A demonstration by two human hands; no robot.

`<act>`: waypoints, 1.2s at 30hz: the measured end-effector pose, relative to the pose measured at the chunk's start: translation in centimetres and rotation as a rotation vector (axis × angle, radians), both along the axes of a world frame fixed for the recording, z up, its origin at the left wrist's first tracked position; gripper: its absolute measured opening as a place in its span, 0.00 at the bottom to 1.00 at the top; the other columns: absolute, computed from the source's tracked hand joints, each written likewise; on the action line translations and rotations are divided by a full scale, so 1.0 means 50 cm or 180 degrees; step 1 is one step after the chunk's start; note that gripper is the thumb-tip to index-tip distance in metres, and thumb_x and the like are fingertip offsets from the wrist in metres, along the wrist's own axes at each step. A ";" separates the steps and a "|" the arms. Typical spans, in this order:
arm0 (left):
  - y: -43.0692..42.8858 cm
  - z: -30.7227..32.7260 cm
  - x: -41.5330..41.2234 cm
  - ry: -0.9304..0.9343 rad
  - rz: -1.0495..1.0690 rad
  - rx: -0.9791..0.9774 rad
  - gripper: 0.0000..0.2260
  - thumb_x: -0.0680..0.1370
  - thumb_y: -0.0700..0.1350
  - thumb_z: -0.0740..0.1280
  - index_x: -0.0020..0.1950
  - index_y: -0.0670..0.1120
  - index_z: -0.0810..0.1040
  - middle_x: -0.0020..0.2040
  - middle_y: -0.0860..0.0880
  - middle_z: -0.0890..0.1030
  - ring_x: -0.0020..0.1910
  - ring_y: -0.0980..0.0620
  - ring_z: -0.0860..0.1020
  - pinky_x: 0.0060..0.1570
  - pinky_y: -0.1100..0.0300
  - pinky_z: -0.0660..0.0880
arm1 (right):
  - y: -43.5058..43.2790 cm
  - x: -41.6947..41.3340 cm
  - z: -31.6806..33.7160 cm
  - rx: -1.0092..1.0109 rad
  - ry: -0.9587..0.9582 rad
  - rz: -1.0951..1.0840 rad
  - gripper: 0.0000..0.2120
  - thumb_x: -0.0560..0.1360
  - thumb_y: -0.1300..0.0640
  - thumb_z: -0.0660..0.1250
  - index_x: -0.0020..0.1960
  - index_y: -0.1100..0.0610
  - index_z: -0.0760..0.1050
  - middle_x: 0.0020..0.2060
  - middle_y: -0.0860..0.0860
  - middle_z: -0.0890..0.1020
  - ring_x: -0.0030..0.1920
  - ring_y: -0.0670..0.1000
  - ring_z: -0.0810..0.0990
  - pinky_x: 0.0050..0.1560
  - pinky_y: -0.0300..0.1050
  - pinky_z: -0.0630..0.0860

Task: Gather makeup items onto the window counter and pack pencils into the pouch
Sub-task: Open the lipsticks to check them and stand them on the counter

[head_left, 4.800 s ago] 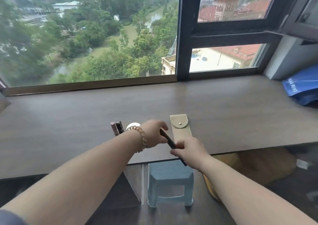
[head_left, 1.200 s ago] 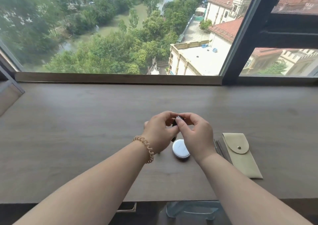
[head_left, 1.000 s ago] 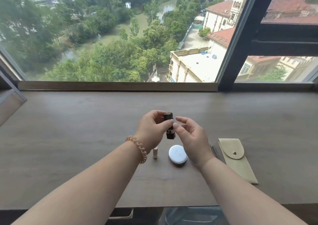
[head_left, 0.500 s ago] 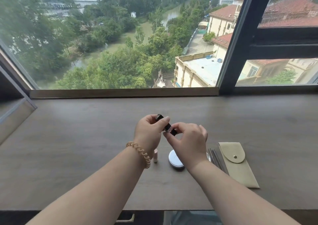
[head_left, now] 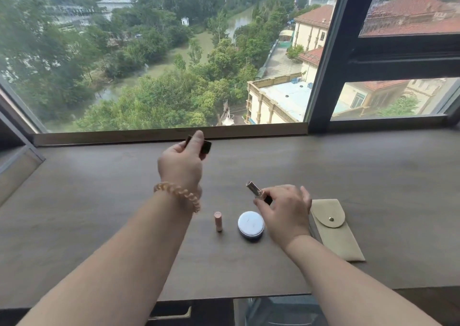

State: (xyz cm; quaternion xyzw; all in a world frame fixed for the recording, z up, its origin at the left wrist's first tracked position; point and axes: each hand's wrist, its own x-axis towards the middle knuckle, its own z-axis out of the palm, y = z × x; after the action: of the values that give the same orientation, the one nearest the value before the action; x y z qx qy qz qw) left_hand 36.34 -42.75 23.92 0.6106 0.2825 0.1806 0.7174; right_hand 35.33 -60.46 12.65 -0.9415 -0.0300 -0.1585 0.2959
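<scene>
My left hand [head_left: 181,163] is raised over the wooden window counter [head_left: 99,201] near the window sill, pinching a dark lipstick cap [head_left: 206,147]. My right hand [head_left: 283,208] is lower, holding the uncapped lipstick body [head_left: 255,190] tilted up to the left. A small pink tube [head_left: 218,221] stands on the counter, with a round white compact [head_left: 251,224] to its right. The beige snap pouch [head_left: 333,228] lies closed just right of my right hand. No pencils show; my right hand covers the strip beside the pouch.
A large window with a dark frame [head_left: 326,59] runs along the back of the counter. An angled ledge [head_left: 17,171] sits at the far left. Below the front edge a blue-grey stool [head_left: 273,310] shows.
The two hands, joined on a dark lipstick half a second ago, have pulled apart. The left hand went up toward the window with the cap; the right dropped toward the compact with the body.
</scene>
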 end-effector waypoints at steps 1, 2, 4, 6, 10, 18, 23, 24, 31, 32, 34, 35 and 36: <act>0.045 0.036 0.013 -0.0135 0.0325 -0.0140 0.14 0.72 0.53 0.72 0.48 0.45 0.76 0.39 0.51 0.80 0.36 0.57 0.77 0.31 0.66 0.71 | -0.034 -0.011 -0.029 -0.0036 0.0246 -0.0159 0.03 0.68 0.48 0.73 0.40 0.46 0.80 0.38 0.44 0.81 0.53 0.51 0.77 0.65 0.54 0.55; 0.092 0.073 0.025 -0.0267 0.0422 -0.0191 0.14 0.71 0.55 0.72 0.48 0.47 0.75 0.40 0.53 0.80 0.35 0.58 0.76 0.29 0.67 0.70 | -0.065 -0.024 -0.056 -0.0076 0.0359 -0.0247 0.04 0.67 0.47 0.73 0.40 0.45 0.80 0.38 0.44 0.81 0.54 0.51 0.77 0.63 0.53 0.57; 0.154 0.112 0.038 -0.0454 0.0291 -0.0189 0.12 0.71 0.53 0.73 0.46 0.50 0.74 0.42 0.54 0.81 0.33 0.60 0.76 0.28 0.67 0.67 | -0.095 -0.038 -0.084 -0.0058 0.0433 -0.0199 0.06 0.66 0.45 0.73 0.41 0.43 0.81 0.39 0.43 0.80 0.55 0.51 0.77 0.58 0.47 0.57; 0.152 0.095 0.043 -0.0479 -0.0018 -0.0339 0.08 0.72 0.47 0.73 0.43 0.51 0.73 0.42 0.53 0.81 0.35 0.59 0.76 0.30 0.66 0.65 | -0.079 -0.033 -0.075 0.0205 0.0471 -0.0118 0.06 0.66 0.46 0.74 0.43 0.42 0.81 0.41 0.41 0.79 0.55 0.49 0.73 0.51 0.43 0.56; 0.087 -0.010 0.028 -0.0185 -0.0729 -0.0868 0.09 0.74 0.32 0.67 0.44 0.46 0.74 0.40 0.47 0.81 0.36 0.53 0.80 0.30 0.66 0.74 | -0.016 -0.009 -0.031 0.0755 0.0495 0.0185 0.07 0.67 0.47 0.74 0.42 0.38 0.79 0.40 0.43 0.78 0.52 0.47 0.69 0.54 0.47 0.60; -0.010 -0.168 -0.055 0.0462 -0.1566 -0.0947 0.08 0.76 0.33 0.65 0.52 0.42 0.77 0.41 0.47 0.82 0.42 0.49 0.79 0.40 0.59 0.68 | 0.007 -0.012 -0.028 0.1607 0.0782 0.0587 0.10 0.69 0.53 0.74 0.43 0.38 0.78 0.44 0.40 0.80 0.55 0.41 0.71 0.56 0.40 0.67; -0.049 -0.190 -0.070 0.0418 -0.1418 -0.0894 0.09 0.77 0.31 0.61 0.51 0.44 0.70 0.48 0.44 0.82 0.47 0.46 0.76 0.38 0.60 0.65 | 0.028 -0.020 -0.013 0.2558 0.1170 0.1057 0.09 0.75 0.60 0.67 0.43 0.46 0.79 0.37 0.36 0.82 0.43 0.34 0.77 0.47 0.28 0.69; -0.053 -0.191 -0.069 0.0453 -0.1298 -0.0857 0.10 0.76 0.30 0.60 0.52 0.44 0.70 0.44 0.45 0.80 0.47 0.46 0.76 0.39 0.59 0.66 | 0.032 -0.018 -0.015 0.2573 0.1204 0.1049 0.08 0.76 0.59 0.67 0.44 0.47 0.79 0.36 0.35 0.82 0.43 0.36 0.78 0.49 0.32 0.70; -0.052 -0.182 -0.060 0.0192 -0.1382 -0.0521 0.11 0.69 0.39 0.75 0.49 0.43 0.78 0.42 0.44 0.79 0.35 0.57 0.78 0.33 0.64 0.70 | 0.052 -0.013 -0.022 0.2296 0.1141 0.1343 0.06 0.75 0.48 0.67 0.49 0.45 0.82 0.45 0.44 0.84 0.53 0.46 0.78 0.56 0.43 0.73; -0.051 -0.182 -0.059 0.0175 -0.1376 -0.0522 0.09 0.70 0.38 0.74 0.48 0.42 0.79 0.41 0.44 0.80 0.34 0.57 0.79 0.32 0.65 0.70 | 0.054 -0.014 -0.019 0.2245 0.1157 0.1429 0.08 0.75 0.46 0.66 0.51 0.45 0.82 0.45 0.45 0.84 0.53 0.48 0.78 0.56 0.44 0.73; -0.047 -0.183 -0.055 0.0135 -0.1363 -0.0501 0.06 0.71 0.37 0.73 0.46 0.41 0.79 0.38 0.46 0.80 0.30 0.59 0.78 0.31 0.66 0.71 | 0.057 -0.016 -0.011 0.2388 0.1244 0.1584 0.11 0.77 0.47 0.63 0.47 0.51 0.81 0.38 0.48 0.81 0.45 0.49 0.77 0.50 0.44 0.72; -0.045 -0.184 -0.054 0.0110 -0.1362 -0.0485 0.06 0.71 0.37 0.73 0.46 0.40 0.79 0.37 0.47 0.79 0.29 0.60 0.77 0.31 0.66 0.71 | 0.056 -0.017 -0.009 0.2419 0.1283 0.1635 0.13 0.77 0.47 0.62 0.43 0.53 0.79 0.35 0.49 0.76 0.41 0.48 0.74 0.46 0.44 0.70; -0.042 -0.185 -0.053 0.0101 -0.1375 -0.0486 0.06 0.71 0.37 0.73 0.46 0.40 0.79 0.37 0.47 0.79 0.29 0.59 0.77 0.31 0.66 0.71 | 0.057 -0.018 -0.007 0.2427 0.1302 0.1684 0.12 0.77 0.46 0.62 0.41 0.51 0.78 0.34 0.48 0.74 0.39 0.47 0.72 0.45 0.43 0.68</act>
State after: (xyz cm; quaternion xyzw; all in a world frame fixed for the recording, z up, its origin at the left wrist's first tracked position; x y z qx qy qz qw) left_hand 33.67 -44.87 14.68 0.6036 0.1693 -0.0087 0.7791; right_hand 34.42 -57.61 12.31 -0.7384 -0.1490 0.1099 0.6484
